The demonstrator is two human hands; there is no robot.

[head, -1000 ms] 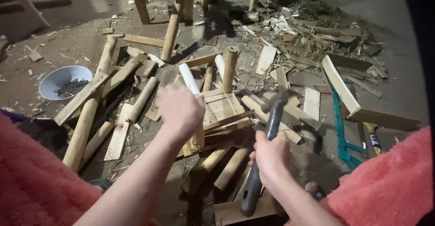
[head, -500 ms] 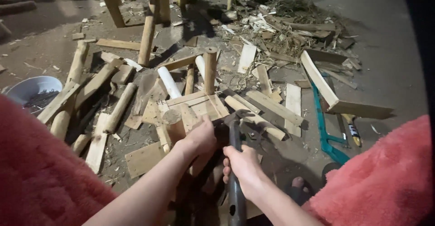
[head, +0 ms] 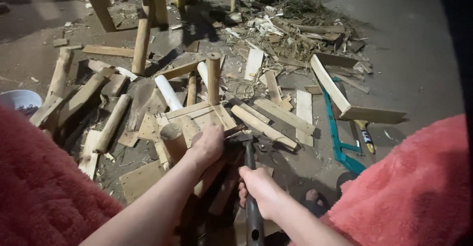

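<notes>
Left hand point(head: 207, 145): palm down, fingers curled over the near edge of a small wooden frame point(head: 197, 118), pressing it in place; closed on the wood rather than lifting it. Right hand point(head: 261, 189): fist wrapped fully round the dark handle of a hammer point(head: 249, 177), grip set about midway along the shaft, butt end running on towards the bottom edge of the view. Hammer: long axis runs almost straight away from the person, near to far, leaning slightly left at the top; head end points forward and sits just beside the left hand, at the right-hand edge of the frame, whether touching the wood cannot be told in the shadow. Wooden frame: flat slats nailed into a rough square, lying directly ahead of both hands on the ground; the left hand rests on it, the right hand lies near it and behind. A round peg point(head: 213, 78) stands upright from its far side, and a second round post point(head: 172, 137) rises tilted at its near left, just beside the left wrist. Surroundings: round poles and flat offcuts scattered to the left, among them a thick pole point(head: 112, 123) lying diagonally; a white tube point(head: 168, 92) lying behind the frame; a green-framed saw point(head: 340, 132) well apart to the right, long axis near to far; a white bowl point(head: 19, 100) at the far left edge; red fleece sleeves point(head: 44, 187) on either side.
</notes>
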